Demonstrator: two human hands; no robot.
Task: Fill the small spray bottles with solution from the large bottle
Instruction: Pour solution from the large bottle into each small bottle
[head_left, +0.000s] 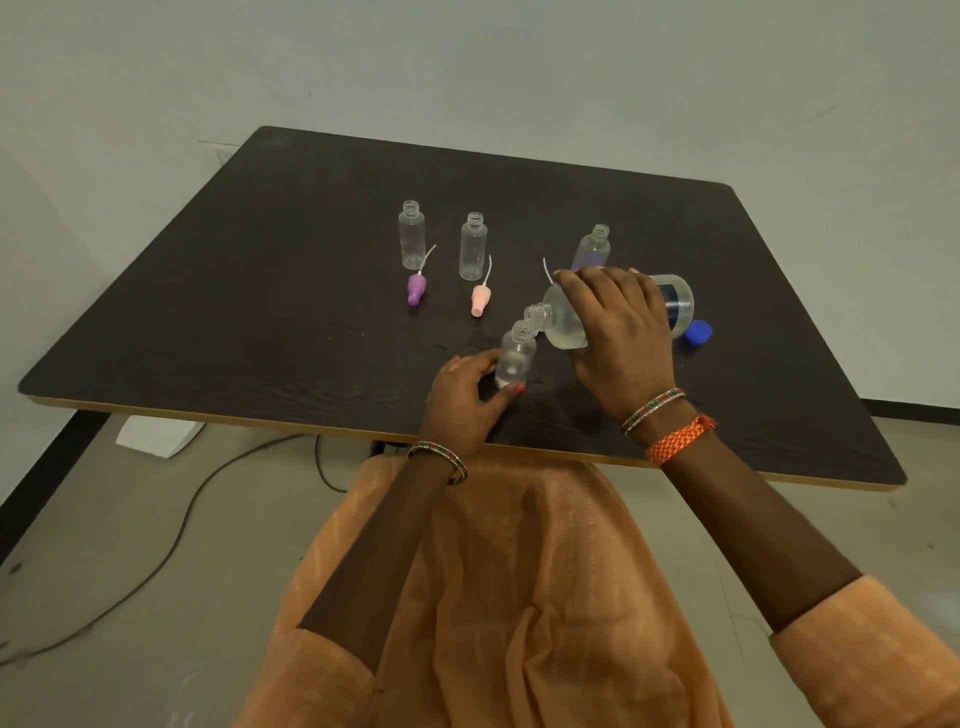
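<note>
Large bottle (566, 317) tipped on its side above the table (260, 312), uncapped neck lowered to the mouth of a small bottle (515, 356) near the front edge. Right hand (621, 332) clasped over the large bottle's body, grip wrapped round it from above. Left hand (467, 389) at the small bottle's base, thumb and fingers pinching it upright on the table. Clear liquid pooled in the low shoulder of the large bottle; dark blue label showing at its far end. Blue cap (697, 332) lying on the table just beside the large bottle's base. Three more small bottles standing open farther back: one at far left (411, 236), one in the middle (472, 248), one behind the right hand (593, 249). Purple sprayer (416, 288) and pink sprayer (480, 300) lying in front of the two left bottles, dip tubes pointing away. Bangles on both wrists, orange band (680, 439) on the right. Orange garment (519, 597) below the table edge; cable (171, 545) on the floor at left.
</note>
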